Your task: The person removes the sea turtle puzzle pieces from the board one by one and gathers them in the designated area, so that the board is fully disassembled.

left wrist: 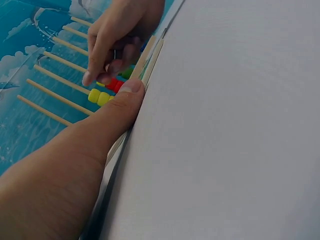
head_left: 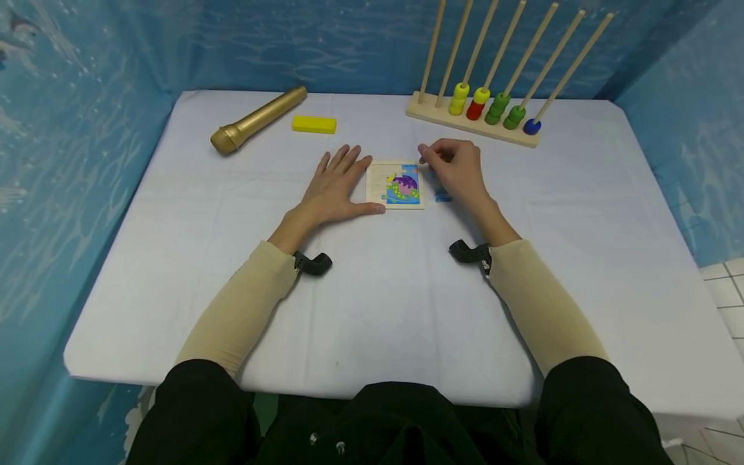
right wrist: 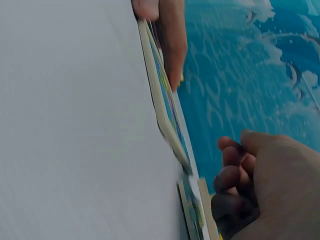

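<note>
A small wooden puzzle board point(head_left: 395, 185) lies on the table, its right part filled with a purple and yellow picture on blue and its left part bare wood. My left hand point(head_left: 331, 190) lies at its left side, fingers spread, with the thumb point(left wrist: 131, 85) along the near edge. Over the board's upper right corner is my right hand point(head_left: 456, 168), thumb and forefinger close together and the other fingers curled in. I cannot tell whether a small piece sits between those fingertips. Blue puzzle pieces point(head_left: 443, 195) lie right of the board, partly hidden under that hand.
Beyond my left hand lie a gold microphone point(head_left: 258, 121) and a yellow block point(head_left: 314, 124). A wooden bead stand point(head_left: 473, 121) with tall rods and coloured beads stands at the back right. Blue printed curtains point(head_left: 325, 45) hang behind the white table point(head_left: 378, 310).
</note>
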Motion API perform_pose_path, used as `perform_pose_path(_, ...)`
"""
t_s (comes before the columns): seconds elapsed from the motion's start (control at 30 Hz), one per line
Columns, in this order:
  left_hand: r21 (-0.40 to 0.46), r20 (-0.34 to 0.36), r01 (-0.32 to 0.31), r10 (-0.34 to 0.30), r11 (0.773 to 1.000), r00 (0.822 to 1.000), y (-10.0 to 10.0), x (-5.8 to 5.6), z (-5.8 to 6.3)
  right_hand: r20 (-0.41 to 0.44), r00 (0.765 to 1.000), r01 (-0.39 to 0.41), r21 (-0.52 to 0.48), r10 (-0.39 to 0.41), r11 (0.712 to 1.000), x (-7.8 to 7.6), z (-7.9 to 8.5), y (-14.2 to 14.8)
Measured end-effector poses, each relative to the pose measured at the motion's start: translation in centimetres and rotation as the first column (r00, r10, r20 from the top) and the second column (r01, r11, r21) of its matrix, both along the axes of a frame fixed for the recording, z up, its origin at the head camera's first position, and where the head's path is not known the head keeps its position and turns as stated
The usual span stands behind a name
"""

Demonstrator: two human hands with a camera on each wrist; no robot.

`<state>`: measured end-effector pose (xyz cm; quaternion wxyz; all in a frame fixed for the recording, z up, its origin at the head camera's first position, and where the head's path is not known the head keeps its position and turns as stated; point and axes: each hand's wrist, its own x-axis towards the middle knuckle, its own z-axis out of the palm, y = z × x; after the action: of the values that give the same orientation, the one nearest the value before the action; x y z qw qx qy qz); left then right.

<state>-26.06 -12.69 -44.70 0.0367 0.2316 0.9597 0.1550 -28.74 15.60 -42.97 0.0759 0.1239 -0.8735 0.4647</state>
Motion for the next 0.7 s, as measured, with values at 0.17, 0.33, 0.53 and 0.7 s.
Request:
perform_pose_path(0.17,0.001,-0.003,0.000,0.000,1.000,1.000,-0.1,0.0,0.0,0.020,0.995,-0.103,0.016,0.103,0.995,0.9,-0.2,-1.8)
perform_pose_path(0.33,0.005,-0.010,0.002,-0.002,1.000,1.000,-0.1,-0.1,0.0,0.036,0.990,-0.140,0.114,0.136,0.984,1.2,-0.5,-2.6)
perform_pose_path(0.53,0.003,0.006,0.007,-0.007,1.000,1.000,0.0,0.0,-0.1,0.048,0.988,-0.151,0.185,0.144,0.971,1.3,-0.7,-2.5)
perform_pose_path(0.7,0.000,-0.006,0.005,-0.005,1.000,1.000,0.0,0.1,0.1,0.085,0.977,-0.211,0.247,0.196,0.946,1.3,0.0,-2.4)
